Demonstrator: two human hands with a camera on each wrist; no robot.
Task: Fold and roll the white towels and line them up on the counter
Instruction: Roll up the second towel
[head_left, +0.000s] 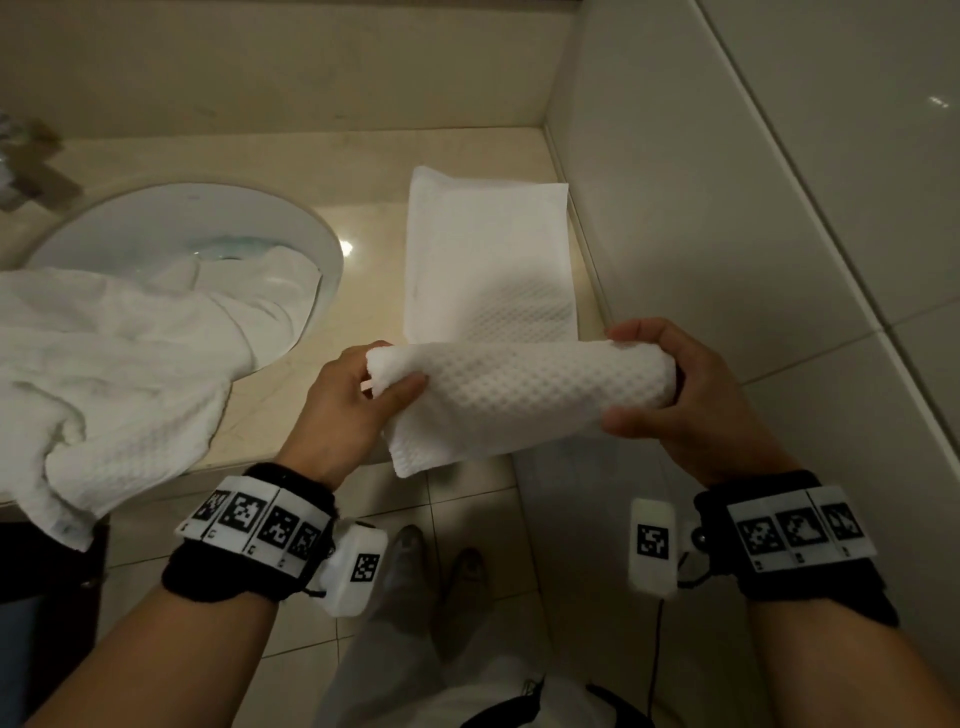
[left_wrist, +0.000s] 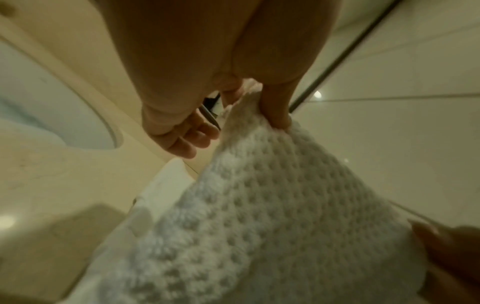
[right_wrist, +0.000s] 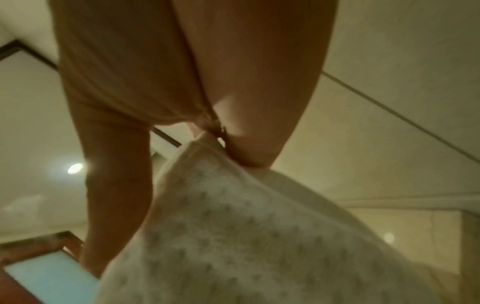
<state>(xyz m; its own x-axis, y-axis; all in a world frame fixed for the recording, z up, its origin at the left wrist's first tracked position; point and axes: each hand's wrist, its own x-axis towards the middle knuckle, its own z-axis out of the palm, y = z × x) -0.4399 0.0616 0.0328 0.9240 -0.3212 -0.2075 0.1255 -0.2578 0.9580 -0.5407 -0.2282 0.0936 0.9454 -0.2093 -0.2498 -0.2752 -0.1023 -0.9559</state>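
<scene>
A white waffle-weave towel (head_left: 483, 249) lies folded into a long strip on the beige counter (head_left: 363, 171), against the right wall. Its near end is curled up into a loose roll (head_left: 519, 389) at the counter's front edge, with a flap hanging below. My left hand (head_left: 389, 371) pinches the roll's left end between thumb and fingers. My right hand (head_left: 621, 376) grips its right end, thumb underneath. In the left wrist view the thumb presses the towel (left_wrist: 272, 205) edge, held by my left hand (left_wrist: 246, 107). In the right wrist view my right hand (right_wrist: 221, 144) clasps the towel (right_wrist: 233, 226).
A second white towel (head_left: 114, 364) lies crumpled on the left, draped into the round sink (head_left: 156, 223) and over the counter's front edge. A faucet (head_left: 21, 161) stands at far left. A tiled wall (head_left: 727, 208) bounds the counter on the right.
</scene>
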